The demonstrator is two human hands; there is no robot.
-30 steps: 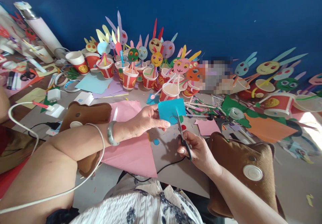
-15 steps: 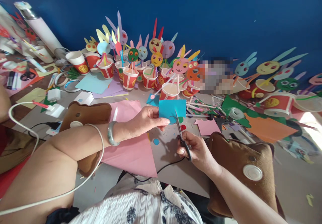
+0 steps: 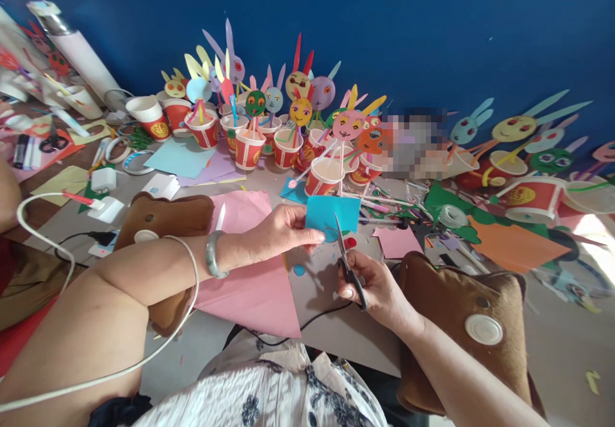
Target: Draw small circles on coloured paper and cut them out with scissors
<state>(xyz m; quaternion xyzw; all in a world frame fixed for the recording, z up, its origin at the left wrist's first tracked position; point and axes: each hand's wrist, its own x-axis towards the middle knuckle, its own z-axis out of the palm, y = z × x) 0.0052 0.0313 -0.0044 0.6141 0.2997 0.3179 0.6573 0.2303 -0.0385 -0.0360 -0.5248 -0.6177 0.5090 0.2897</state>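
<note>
My left hand (image 3: 294, 227) pinches a piece of blue paper (image 3: 332, 212) by its left edge. A drawn or partly cut circle shows near the paper's lower edge, by my thumb. Black-handled scissors (image 3: 352, 272) are in my right hand (image 3: 372, 283), fingers through the loops, with the blades up against the lower part of the paper. Below the paper, a small blue paper disc (image 3: 298, 270) lies on the table, and a red disc (image 3: 350, 242) sits close to the blades. Pink paper (image 3: 254, 286) lies under my left forearm.
Paper cups (image 3: 250, 148) with rabbit-faced paper figures stand along the blue wall. Brown plush cushions lie to the left and right (image 3: 480, 292). Orange paper (image 3: 519, 244), clear tape (image 3: 452, 216) and scraps spread at right. A white cable (image 3: 195, 273) crosses my left arm.
The blue paper has shifted slightly right and down, and tilted a little. The green disc near the blades is now mostly covered. Both hands keep their hold.
</note>
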